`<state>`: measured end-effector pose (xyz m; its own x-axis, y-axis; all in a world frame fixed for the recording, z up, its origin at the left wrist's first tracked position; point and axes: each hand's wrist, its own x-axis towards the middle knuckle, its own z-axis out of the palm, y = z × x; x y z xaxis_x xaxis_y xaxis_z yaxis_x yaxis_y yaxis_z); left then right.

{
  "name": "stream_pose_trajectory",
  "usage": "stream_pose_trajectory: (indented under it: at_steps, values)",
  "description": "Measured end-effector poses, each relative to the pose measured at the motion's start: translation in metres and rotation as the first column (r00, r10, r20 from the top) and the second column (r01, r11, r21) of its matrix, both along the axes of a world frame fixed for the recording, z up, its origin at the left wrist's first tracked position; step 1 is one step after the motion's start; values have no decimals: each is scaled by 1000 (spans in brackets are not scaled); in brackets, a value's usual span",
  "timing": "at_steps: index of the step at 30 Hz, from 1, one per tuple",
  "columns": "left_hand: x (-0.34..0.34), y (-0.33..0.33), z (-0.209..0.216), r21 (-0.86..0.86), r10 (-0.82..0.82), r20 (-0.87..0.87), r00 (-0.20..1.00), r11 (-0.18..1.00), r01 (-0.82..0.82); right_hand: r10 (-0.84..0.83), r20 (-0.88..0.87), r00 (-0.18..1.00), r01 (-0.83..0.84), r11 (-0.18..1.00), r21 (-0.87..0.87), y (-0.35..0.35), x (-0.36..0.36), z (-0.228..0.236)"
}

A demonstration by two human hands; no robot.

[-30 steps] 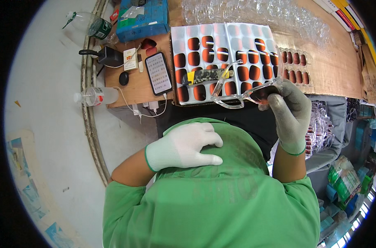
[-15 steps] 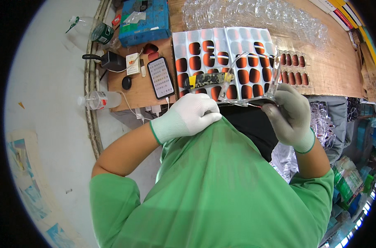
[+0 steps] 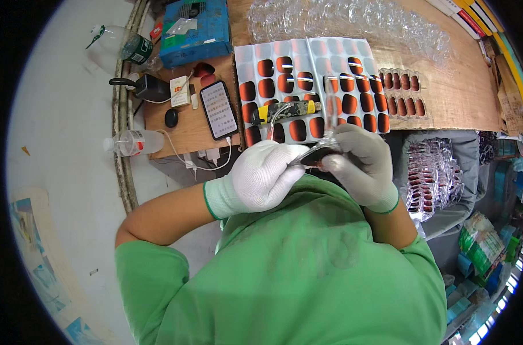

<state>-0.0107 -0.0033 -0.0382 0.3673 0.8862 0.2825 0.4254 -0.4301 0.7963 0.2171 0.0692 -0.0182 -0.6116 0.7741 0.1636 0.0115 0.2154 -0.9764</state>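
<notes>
Both white-gloved hands hold a pair of clear-framed glasses (image 3: 329, 141) with a dark lens, just in front of my green shirt. My left hand (image 3: 264, 175) is closed around one side of it, fingers curled. My right hand (image 3: 362, 167) pinches the other side between thumb and fingers. The clear temples point away over a white sheet of orange-to-black gradient lenses (image 3: 298, 130). A knife-like tool (image 3: 293, 109) with a camouflage handle and yellow ends lies on that sheet. The part of the frame inside my fingers is hidden.
Clear frames (image 3: 353, 26) are heaped at the table's back. Two rows of tinted glasses (image 3: 405, 106) lie right of the sheet. More glasses fill a grey-lined container (image 3: 431, 178). At left are a phone (image 3: 219, 109), a blue box (image 3: 195, 34) and plastic bottles (image 3: 138, 142).
My left hand has let go of the shirt cloth and taken hold of the glasses. My right hand has brought the glasses left and closer to my chest.
</notes>
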Motion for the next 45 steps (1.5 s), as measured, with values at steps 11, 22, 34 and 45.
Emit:
stream_pose_trajectory:
  at_steps: [11, 22, 34, 45]
  values:
    - [22, 12, 5, -231, 29, 255, 966, 972, 32, -119, -133, 984, 82, 964, -254, -4, 3, -8]
    - [22, -4, 0, 21, 219, 81, 972, 975, -221, -87, 113, 990, 83, 996, 43, 5, 1, -11]
    - [29, 2, 28, -149, 312, 65, 948, 942, -300, 7, 199, 980, -46, 981, 189, 19, 7, 15]
    - [35, 2, 25, -52, 256, -38, 966, 965, -257, 369, 301, 880, -287, 915, -282, 44, 36, 33]
